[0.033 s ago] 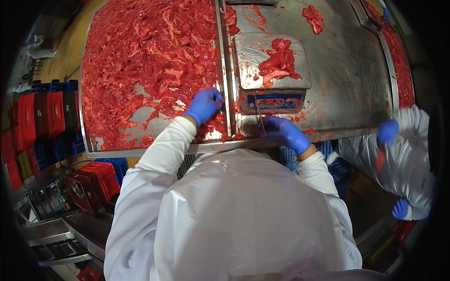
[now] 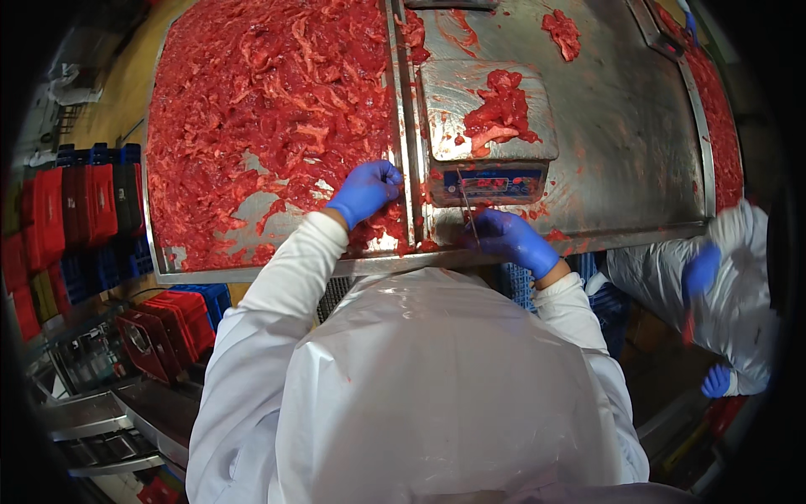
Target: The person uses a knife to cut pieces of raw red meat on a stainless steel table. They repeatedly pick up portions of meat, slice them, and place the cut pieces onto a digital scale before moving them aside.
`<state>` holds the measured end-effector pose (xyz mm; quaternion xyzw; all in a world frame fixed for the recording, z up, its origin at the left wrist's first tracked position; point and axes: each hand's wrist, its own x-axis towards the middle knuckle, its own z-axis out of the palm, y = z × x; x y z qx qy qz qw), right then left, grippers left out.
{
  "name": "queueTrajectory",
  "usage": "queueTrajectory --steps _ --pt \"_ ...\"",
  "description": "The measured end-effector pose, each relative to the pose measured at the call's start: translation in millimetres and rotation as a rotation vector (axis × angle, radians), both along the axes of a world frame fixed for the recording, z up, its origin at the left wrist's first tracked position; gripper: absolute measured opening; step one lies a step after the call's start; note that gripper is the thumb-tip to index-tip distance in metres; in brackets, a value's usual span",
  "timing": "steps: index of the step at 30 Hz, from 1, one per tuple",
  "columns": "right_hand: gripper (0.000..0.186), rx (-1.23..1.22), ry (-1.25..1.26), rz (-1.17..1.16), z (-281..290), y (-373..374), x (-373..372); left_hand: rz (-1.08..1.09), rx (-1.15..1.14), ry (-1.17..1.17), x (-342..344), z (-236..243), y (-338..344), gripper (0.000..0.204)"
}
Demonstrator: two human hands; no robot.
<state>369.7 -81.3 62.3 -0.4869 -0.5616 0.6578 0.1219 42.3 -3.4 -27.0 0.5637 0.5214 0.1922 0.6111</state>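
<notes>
raw red meat strips (image 2: 269, 109) cover most of the left part of the steel bench (image 2: 621, 151), heaped from the far edge down toward the near edge, bare metal showing near the near-left corner. left hand (image 2: 365, 191), blue glove, fingers curled in on the meat at the pile's right side, just beside the raised divider rail (image 2: 401, 168) that runs far to near; looks like it is bunching strips, exact grip unclear. right hand (image 2: 508, 238), blue glove too, sits at the near edge right of the rail, closed around a thin knife (image 2: 467, 206) whose blade points up toward the scale (image 2: 487, 126). scale stands just right of the rail, small lump of meat (image 2: 499, 113) on its steel plate, display panel facing the near edge. a few meat scraps (image 2: 562, 29) lie near the far edge. white sleeves and clear plastic apron (image 2: 437, 386) fill the lower middle. red crates (image 2: 63, 210) stacked off the left edge, blue ones under them. another person (image 2: 730, 277) in white with blue gloves stands off the near-right corner.
</notes>
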Motion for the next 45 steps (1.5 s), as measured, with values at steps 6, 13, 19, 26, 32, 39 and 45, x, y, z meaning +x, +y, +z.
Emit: queueTrajectory --steps 6,13,19,26,32,39,45 --pt "0.032 -0.004 -0.030 -0.117 -19 -2 19 -0.005 -0.233 -0.525 60 158 38 0.038" --pt "0.050 1.042 0.026 -0.044 11 30 -76 0.350 0.253 0.037 3 50 54 0.035" --pt "0.062 0.778 -0.276 -0.322 -25 165 -29 0.390 0.049 -0.030 -26 39 15 0.043" --pt "0.060 0.630 -0.656 -0.650 -161 110 194 0.504 0.258 0.876 -201 34 -24 0.097" --pt "0.052 0.472 -0.192 -0.920 -101 17 101 -0.011 0.206 0.671 -48 49 -61 0.107" --pt "0.046 0.455 -0.404 -0.404 -72 -62 18 -0.286 0.386 0.628 4 18 25 0.027" --pt "0.047 0.619 -0.575 -0.315 -62 -61 7 -0.453 -0.034 0.161 52 178 81 0.021"
